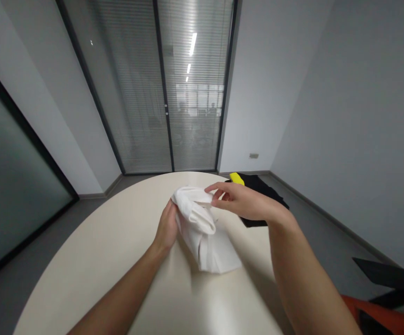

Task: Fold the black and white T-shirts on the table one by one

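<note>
A bunched white cloth (205,232), perhaps a garment, is held up over the round table, with its lower end hanging onto or just above the tabletop. My left hand (169,225) grips its upper left side, the fingers mostly hidden behind the fabric. At the upper right edge, the thumb and fingertips of my right hand (235,197) pinch a fold of the same cloth. Loose folds droop between the two hands. I cannot tell what kind of garment it is, if it is one.
The pale round table (118,260) spreads beneath my arms. Behind my right hand lie a black cloth (263,186) and a yellow item (237,178) at the table's far right. An orange and black chair (380,311) stands at lower right. Glass doors with blinds (195,130) are beyond.
</note>
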